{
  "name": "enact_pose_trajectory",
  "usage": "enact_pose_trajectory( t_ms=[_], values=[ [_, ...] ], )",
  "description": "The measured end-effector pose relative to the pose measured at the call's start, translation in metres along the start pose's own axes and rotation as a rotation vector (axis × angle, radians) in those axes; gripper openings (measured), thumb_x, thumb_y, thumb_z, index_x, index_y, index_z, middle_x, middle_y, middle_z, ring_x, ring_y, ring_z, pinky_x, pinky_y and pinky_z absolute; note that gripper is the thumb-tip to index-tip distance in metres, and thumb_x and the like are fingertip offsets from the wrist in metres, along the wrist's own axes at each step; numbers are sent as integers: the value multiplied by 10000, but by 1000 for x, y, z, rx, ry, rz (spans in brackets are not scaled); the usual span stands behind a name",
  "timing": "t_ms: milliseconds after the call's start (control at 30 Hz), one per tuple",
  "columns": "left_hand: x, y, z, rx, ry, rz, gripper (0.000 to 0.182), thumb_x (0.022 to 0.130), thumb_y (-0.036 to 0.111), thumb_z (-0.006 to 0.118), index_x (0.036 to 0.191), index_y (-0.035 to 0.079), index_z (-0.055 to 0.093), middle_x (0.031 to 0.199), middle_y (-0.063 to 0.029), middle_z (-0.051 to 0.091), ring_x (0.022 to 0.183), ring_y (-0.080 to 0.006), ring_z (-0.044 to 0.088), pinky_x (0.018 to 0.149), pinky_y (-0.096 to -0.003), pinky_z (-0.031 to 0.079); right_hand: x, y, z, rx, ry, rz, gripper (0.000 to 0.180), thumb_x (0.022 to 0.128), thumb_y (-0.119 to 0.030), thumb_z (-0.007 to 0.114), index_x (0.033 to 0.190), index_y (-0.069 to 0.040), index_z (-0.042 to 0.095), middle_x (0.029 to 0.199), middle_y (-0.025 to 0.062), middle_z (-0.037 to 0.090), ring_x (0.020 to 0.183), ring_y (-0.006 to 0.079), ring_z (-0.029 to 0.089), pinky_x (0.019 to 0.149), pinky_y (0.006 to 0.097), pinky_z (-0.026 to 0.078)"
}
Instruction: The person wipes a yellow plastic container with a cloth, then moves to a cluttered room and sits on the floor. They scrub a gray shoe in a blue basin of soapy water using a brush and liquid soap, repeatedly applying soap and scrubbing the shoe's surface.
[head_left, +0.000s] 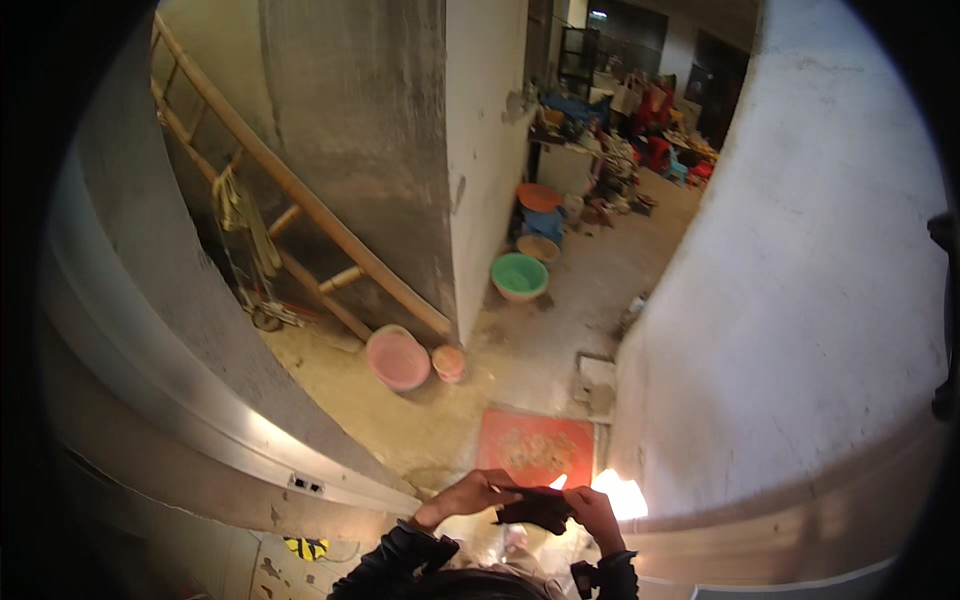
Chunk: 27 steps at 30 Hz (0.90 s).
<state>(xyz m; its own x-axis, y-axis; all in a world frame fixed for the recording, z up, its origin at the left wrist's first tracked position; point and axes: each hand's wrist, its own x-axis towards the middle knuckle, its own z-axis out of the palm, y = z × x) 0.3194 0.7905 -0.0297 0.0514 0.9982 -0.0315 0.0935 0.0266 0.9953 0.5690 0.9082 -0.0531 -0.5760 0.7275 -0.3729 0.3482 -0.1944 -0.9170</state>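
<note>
A small piece of dark cloth (534, 510) is stretched between my two hands, with its lower edge hanging uneven. My left hand (474, 496) pinches its left end, and my right hand (594, 513) grips the right end. Both hands are in front of my body, above the near edge of a red patterned doormat (536, 444). Beside my right hand a bright patch of light (621, 496) washes out the detail. My feet are only partly visible under the cloth.
A bamboo ladder (300, 191) leans at the left, with a yellowish cloth (238, 206) hung on it. Near its foot are a pink basin (398, 358) and a small bucket (448, 363). A green basin (519, 276) stands farther back. A white wall (780, 262) rises at right.
</note>
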Motion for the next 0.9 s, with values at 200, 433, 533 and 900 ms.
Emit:
enact_pose_trajectory(
  t_ms=[200,433,533,900],
  values=[
    [46,31,-18,-48,108,-250,283,948,221,653,1131,6,672,960,-11,689,893,-70,574,814,-247,468,79,-5,-21,-147,-86,-113,289,918,-257,681,866,27,697,674,26,643,618,75,565,573,249,450],
    [106,19,-53,-175,160,-249,323,1003,289,557,1119,7,663,919,-9,665,853,-71,563,780,-246,475,133,-29,-12,41,-255,-61,266,862,-196,740,1029,0,674,811,22,675,684,90,609,640,240,502],
    [142,20,-75,-221,56,-173,336,1011,279,535,1143,-9,647,966,-17,671,891,-83,577,812,-256,476,163,-56,-5,-368,-214,-196,348,823,-242,778,1074,-25,675,913,55,701,763,139,646,706,287,526],
    [211,-24,-182,-1303,143,5,364,1026,355,486,1201,61,608,1082,-10,643,899,-120,597,825,-260,467,295,-84,0,-355,-251,-166,333,911,-238,660,1164,-22,629,1049,100,662,898,169,623,811,301,503]
  ],
)
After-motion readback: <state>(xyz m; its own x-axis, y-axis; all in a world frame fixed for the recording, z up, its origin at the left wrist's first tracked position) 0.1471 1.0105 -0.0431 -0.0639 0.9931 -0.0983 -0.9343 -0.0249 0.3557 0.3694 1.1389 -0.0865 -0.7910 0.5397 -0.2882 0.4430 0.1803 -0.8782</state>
